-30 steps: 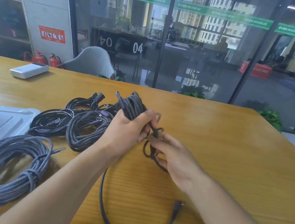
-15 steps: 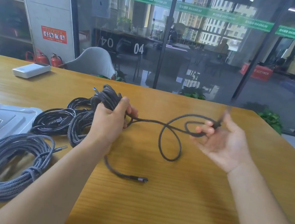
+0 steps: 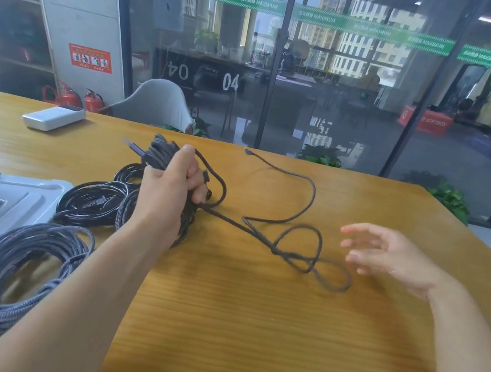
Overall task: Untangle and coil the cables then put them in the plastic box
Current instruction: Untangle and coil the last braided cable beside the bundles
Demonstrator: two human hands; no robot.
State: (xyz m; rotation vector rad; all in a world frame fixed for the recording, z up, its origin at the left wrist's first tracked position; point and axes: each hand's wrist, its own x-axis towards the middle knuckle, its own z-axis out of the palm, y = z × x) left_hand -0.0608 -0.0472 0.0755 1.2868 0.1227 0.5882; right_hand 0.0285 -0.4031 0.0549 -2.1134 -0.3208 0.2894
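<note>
My left hand [image 3: 171,186] grips a bundle of dark braided cable [image 3: 159,152] above the table, a plug sticking out to the left. From the bundle a loose length of the same cable [image 3: 299,246] runs right across the wood in loops, its far end [image 3: 248,151] lying near the table's back edge. My right hand [image 3: 388,256] hovers open just right of the loops, holding nothing. A glossy black coiled cable [image 3: 88,203] lies left of my left wrist. A grey braided coil [image 3: 22,272] rests at the front left, partly on the plastic box lid [image 3: 5,194].
A white power bank [image 3: 53,117] lies at the back left of the wooden table [image 3: 245,332]. A grey chair stands behind the table's far edge. The table's right edge slants away near my right hand.
My right hand has let go of the cable, and the loose length has dropped onto the table in loops. The free end now lies farther back. My left hand still grips the bundle.
</note>
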